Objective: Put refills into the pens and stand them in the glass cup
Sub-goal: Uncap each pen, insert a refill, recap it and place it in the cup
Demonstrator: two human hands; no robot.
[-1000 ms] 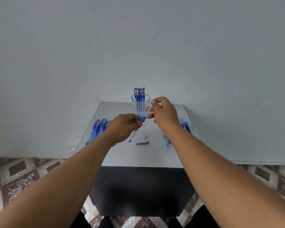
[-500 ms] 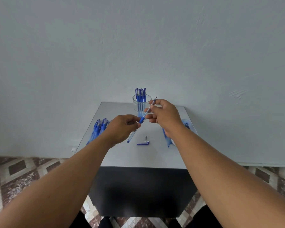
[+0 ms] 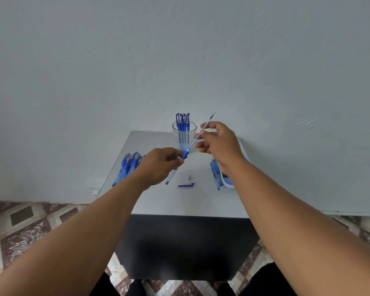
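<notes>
The left hand [image 3: 158, 165] grips a pen barrel [image 3: 175, 169] by its blue grip, while the right hand [image 3: 218, 142] pinches a refill [image 3: 198, 136] that slants up out of the barrel. Both are held above the surface [image 3: 179, 201], just before the cup [image 3: 184, 135] of pens, with a cap [image 3: 185, 185] and tip [image 3: 189, 177] lying below.

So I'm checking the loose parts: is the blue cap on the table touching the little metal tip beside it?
Apart. The head view shows bare tabletop between the metal tip and the blue cap.
</notes>
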